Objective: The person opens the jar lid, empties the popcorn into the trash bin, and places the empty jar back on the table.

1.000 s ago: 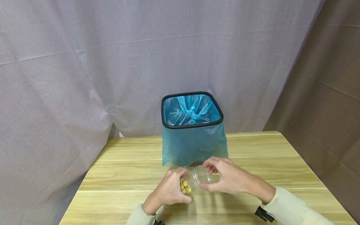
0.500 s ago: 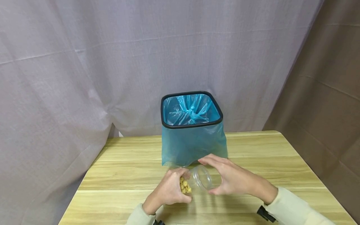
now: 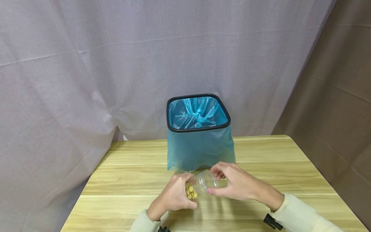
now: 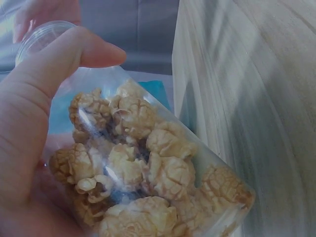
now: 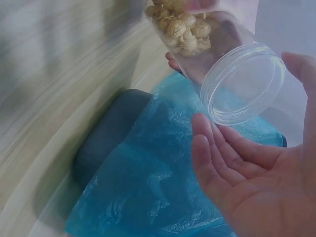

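Note:
My left hand (image 3: 175, 193) grips a clear plastic jar (image 4: 116, 81) partly filled with caramel popcorn (image 4: 131, 116). The jar is held tilted just over the table, its round end toward my right hand (image 3: 239, 182). In the right wrist view, that end has a clear ringed lid (image 5: 212, 94). The right thumb and fingertips are at opposite sides of the lid's rim. The popcorn lies toward the jar's bottom, within the left hand; the left palm hides part of the jar in the head view.
A bin (image 3: 198, 130) with a black rim and blue plastic liner stands behind my hands at the table's far side. The wood-grain table (image 3: 121, 180) extends to both sides. Grey curtains (image 3: 139, 64) hang behind, and a brown one (image 3: 333, 96) at right.
Half a second ago the right fingers were spread wide around the lid; now they have closed in on its rim, as a second ago. The left hand and jar stay in place.

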Tool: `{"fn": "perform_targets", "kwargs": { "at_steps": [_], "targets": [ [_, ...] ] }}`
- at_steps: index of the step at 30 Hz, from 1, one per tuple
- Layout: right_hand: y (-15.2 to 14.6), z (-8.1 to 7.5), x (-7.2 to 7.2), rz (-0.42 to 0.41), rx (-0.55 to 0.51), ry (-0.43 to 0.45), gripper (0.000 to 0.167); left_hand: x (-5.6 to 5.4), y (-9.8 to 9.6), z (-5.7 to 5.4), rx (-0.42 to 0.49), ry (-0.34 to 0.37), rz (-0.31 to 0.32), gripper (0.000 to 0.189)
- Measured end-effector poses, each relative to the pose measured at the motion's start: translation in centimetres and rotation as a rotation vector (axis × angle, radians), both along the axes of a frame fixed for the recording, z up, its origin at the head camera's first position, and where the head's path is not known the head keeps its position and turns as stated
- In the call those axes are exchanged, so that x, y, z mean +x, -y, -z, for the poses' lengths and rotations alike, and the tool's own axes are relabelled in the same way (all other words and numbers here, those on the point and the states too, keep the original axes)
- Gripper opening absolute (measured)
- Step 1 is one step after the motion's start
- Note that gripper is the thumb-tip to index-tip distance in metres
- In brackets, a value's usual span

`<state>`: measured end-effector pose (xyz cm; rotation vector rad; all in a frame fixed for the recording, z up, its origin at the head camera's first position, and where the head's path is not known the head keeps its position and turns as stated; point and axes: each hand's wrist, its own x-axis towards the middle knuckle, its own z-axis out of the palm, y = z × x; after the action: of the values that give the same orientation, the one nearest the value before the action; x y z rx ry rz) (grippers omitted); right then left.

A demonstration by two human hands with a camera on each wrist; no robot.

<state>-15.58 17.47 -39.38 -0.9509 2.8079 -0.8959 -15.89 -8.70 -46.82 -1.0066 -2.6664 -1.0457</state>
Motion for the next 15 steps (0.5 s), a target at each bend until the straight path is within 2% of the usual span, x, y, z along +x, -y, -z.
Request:
{"fn": "perform_targets", "kwargs": {
  "at_steps": [4, 9, 15],
  "targets": [
    [0.16, 0.05, -0.02, -0.015, -0.014, 0.001, 0.058, 0.00, 0.04, 0.04, -0.006, 0.008, 0.001, 0.060],
    [0.10, 0.06, -0.04, -0.071, -0.018, -0.055, 0.058, -0.03, 0.08, 0.13, -0.006, 0.008, 0.005, 0.058],
    [-0.30, -0.05, 0.00, -0.167, -0.011, -0.156, 0.072, -0.08, 0.15, 0.21, -0.008, 0.014, 0.005, 0.058]
  ]
}}
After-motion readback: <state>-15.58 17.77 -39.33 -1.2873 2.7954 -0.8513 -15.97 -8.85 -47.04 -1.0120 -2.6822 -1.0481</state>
